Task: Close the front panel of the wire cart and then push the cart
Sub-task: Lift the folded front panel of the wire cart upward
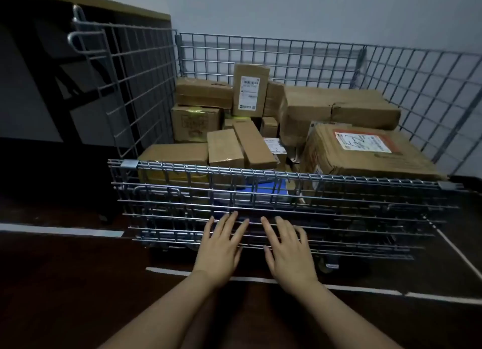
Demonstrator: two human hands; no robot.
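Note:
A silver wire cart (407, 69) stands against a pale wall, loaded with several taped cardboard boxes (336, 106). Its front panel (339, 213) is folded down and hangs outside the lower front, so the upper front of the cart is open. My left hand (220, 247) and my right hand (287, 249) lie side by side with fingers spread flat against the lower wires of that hanging panel, near its middle. Neither hand is curled around a wire.
A dark desk with a light top (86, 69) stands close to the cart's left side panel (125, 87). White tape lines (365, 287) mark the dark floor around the cart. A caster (328, 266) shows under the cart's front.

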